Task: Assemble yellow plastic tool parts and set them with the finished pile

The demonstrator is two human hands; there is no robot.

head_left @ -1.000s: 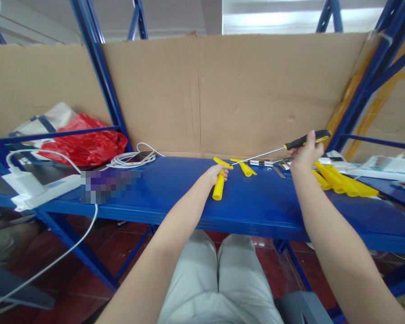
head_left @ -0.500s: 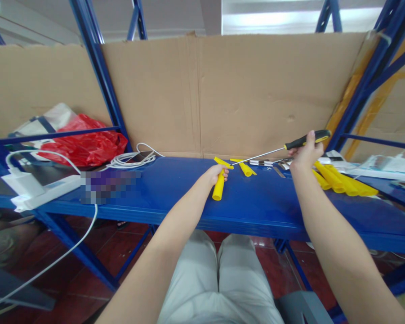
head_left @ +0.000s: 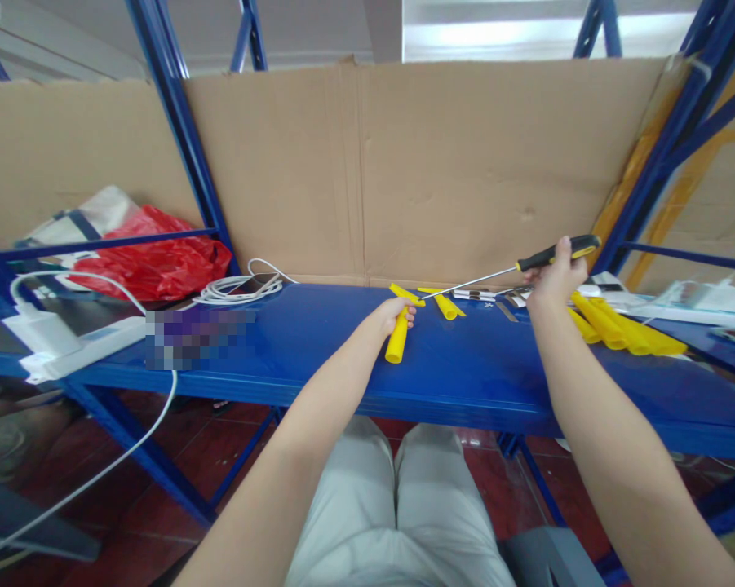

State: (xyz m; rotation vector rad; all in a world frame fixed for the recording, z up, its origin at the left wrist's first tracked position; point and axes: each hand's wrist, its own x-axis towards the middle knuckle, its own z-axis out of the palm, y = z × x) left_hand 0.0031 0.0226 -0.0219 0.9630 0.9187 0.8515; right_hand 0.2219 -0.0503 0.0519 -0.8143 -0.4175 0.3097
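My left hand (head_left: pixel 397 314) is closed around a yellow plastic tube-like piece (head_left: pixel 396 346), whose round open end points toward me over the blue shelf. In my right hand (head_left: pixel 555 273) is a screwdriver (head_left: pixel 529 262) with a black and yellow handle and a long thin shaft. The shaft slants down to the left, its end at the yellow piece beside my left fingers; the exact contact of the tip is too small to make out. Just right of my left hand lies another yellow piece (head_left: pixel 445 306). Several more yellow tubes (head_left: pixel 617 328) rest by my right forearm.
The blue shelf (head_left: pixel 318 350) has a cardboard sheet (head_left: pixel 440 171) standing along its back. Small metal parts (head_left: pixel 506 311) lie near the middle right. At left are a coiled white cable (head_left: pixel 236 291), a power strip (head_left: pixel 98 346) and a red plastic bag (head_left: pixel 156 261). Blue uprights (head_left: pixel 189 139) frame the place.
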